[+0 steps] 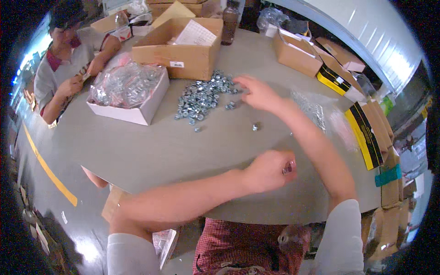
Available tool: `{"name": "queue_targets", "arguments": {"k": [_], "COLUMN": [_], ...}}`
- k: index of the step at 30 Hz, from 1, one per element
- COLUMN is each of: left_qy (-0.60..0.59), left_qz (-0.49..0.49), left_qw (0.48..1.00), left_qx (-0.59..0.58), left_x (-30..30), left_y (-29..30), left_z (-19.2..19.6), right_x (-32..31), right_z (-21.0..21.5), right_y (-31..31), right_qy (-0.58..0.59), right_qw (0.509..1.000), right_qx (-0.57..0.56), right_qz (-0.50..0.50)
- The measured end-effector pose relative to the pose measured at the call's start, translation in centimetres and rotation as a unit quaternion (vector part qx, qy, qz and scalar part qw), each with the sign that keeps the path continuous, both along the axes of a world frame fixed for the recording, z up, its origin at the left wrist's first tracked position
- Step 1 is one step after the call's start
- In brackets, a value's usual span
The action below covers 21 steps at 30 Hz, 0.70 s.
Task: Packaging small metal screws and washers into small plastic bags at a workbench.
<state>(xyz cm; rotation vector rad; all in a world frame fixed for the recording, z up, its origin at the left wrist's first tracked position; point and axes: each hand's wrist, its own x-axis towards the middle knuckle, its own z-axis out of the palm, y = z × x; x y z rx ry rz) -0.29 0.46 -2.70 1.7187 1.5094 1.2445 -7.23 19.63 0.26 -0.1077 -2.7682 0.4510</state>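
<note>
1. The left hand (pixel 269 170) is curled into a loose fist on the near part of the table (pixel 151 151); a small dark metal piece (pixel 288 167) peeks out between thumb and fingers, too small and blurred to name, so the hand is closed around it
2. The right hand (pixel 257 93) is motion-blurred; its fingers stretch out flat toward the pile of nuts (pixel 201 97), fingertips at the pile's right edge – I cannot tell whether they pinch anything
3. The clear bag (pixel 316 112) to the right of the right forearm is partly hidden by that arm, its contents hard to make out
4. Both forearms come in from the near edge in pale sleeves; the left one lies across the table's near rim, the right one reaches far and leftward, well above the left hand
5. The nuts are small, shiny, silvery, heaped loosely in the far middle of the grey round table; a few strays (pixel 255 127) lie nearer, apart from the heap
6. Left of the pile sits a white shallow box (pixel 144 110) filled with crinkled clear bags; behind it an open brown carton (pixel 183 57)
7. Yellow-and-black boxes (pixel 364 133) line the right rim – another person (pixel 68 59) sits at the far left, hands together, face not described
</note>
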Motion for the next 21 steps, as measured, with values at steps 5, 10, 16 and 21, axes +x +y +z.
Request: {"name": "queue_targets", "arguments": {"k": [5,10,16,21], "left_qy": [-0.007,0.017,0.02,0.035], "left_qz": [-0.022,-0.031,-0.034,-0.04], "left_qw": [0.999,0.998,0.999,0.998], "left_qx": [0.046,0.051,0.029,0.029], "left_x": [-0.2,0.1,0.0,0.2], "left_y": [0.3,0.4,-0.1,0.1], "left_z": [-1.1,-0.5,-0.5,-0.2], "right_x": [-3.6,-2.0,4.3,6.1], "right_z": [-1.0,-2.2,2.8,3.1], "right_y": [-1.2,1.8,0.9,1.6], "right_qy": [-0.06,0.035,-0.17,-0.206], "right_qw": [0.998,0.989,0.977,0.97], "right_qx": [0.021,0.078,-0.099,-0.114], "right_qz": [-0.023,0.122,0.082,0.065]}}
